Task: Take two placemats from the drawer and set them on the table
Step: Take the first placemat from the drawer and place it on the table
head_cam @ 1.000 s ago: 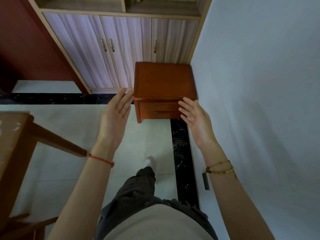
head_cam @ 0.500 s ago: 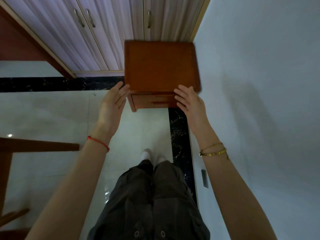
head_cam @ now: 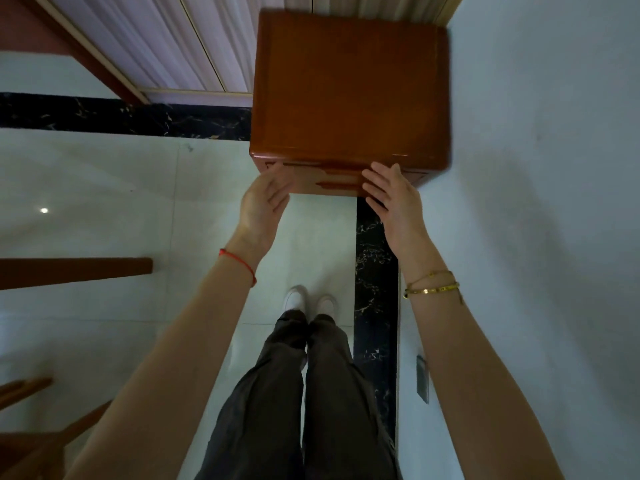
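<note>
Placemats do not show anywhere. I judge that they lie inside the drawer [head_cam: 332, 183], which is closed, its front sitting just under the top of the small brown cabinet [head_cam: 349, 88]. The cabinet stands in the corner, its right side against the pale wall [head_cam: 536, 168] and its back to the tall cupboard doors [head_cam: 173, 46], so it can be reached only from the front. For that reason the person stands straight before it, white shoes [head_cam: 296, 296] together on the light floor [head_cam: 104, 202], and leans over with both arms stretched out.

The left hand [head_cam: 263, 206] is at the left part of the drawer front, palm turned inward, fingers nearly straight and a little spread. The right hand [head_cam: 394, 202] is at the right part, its back upward, fingers straight, the tips reaching the front edge of the cabinet top. Neither hand grips anything, and I cannot tell whether any fingertip really touches the wood. Between the two hands the long recessed pull [head_cam: 341, 184] is free.

I think the hands are placed one on each side so that the drawer can come out evenly, without twisting. The step in hand is the opening, and nothing of the task is done yet. The next move needs the fingers to hook the pull or the edge of the front.

At the far left a brown wooden bar [head_cam: 76, 271] comes into view. It is perhaps part of the table, but too little shows to be sure.
</note>
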